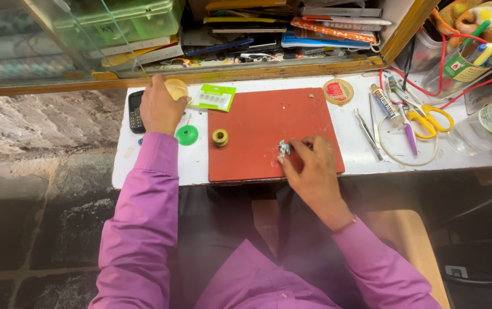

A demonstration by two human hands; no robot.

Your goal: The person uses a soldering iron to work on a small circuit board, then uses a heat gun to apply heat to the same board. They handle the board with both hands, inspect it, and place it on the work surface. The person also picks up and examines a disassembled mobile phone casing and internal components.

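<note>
My right hand rests on the red mat and pinches a small silvery metal part against it. My left hand is at the far left of the white bench, closed around a pale yellow rounded object near the wooden ledge. Between the hands lie a small yellow spool on the mat's left edge, a green round cap and a green blister pack. A dark phone lies partly under my left hand.
Right of the mat lie tweezers, a tube, yellow-handled scissors, a purple pen, a white wire loop and a round tin. A clear bottle stands far right. Shelves of clutter sit behind the ledge.
</note>
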